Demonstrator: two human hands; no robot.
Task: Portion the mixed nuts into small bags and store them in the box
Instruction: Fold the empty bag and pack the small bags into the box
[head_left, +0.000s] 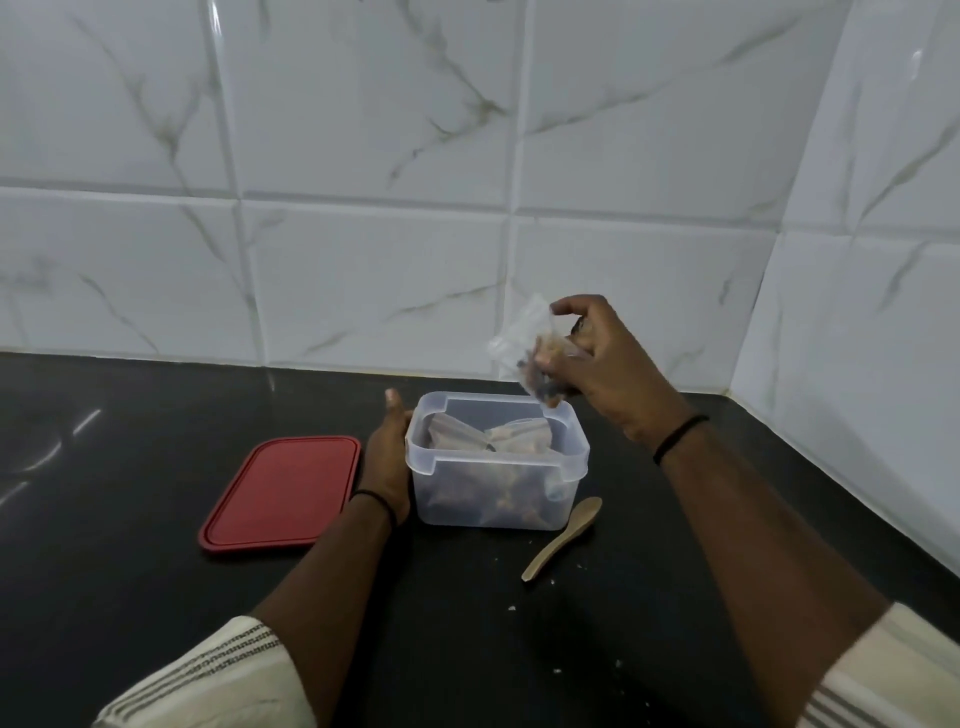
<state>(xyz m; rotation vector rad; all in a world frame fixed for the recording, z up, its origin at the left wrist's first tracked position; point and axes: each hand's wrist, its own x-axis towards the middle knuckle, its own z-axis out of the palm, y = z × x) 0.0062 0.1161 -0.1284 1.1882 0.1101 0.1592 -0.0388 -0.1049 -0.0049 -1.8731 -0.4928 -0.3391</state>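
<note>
R hand (597, 364) pinches small bag (540, 364) of nuts above box (496, 462) rear-right corner. L hand (387, 462) braces box side, fingers hidden. Bag likely soft, light, slippery; hold near top.

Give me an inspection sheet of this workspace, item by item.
Surface: black countertop, glossy, with pale crumbs near the front.
Job's things: clear plastic box open, filled bags inside; small bag of nuts held above its far right corner; red lid flat to the box's left.
Clutter: wooden spoon lying right of the box.
Grippers: left hand against the box's left wall; right hand pinches the bag.
Cables: nothing seen.
Surroundings: white marbled wall tiles behind and to the right.
</note>
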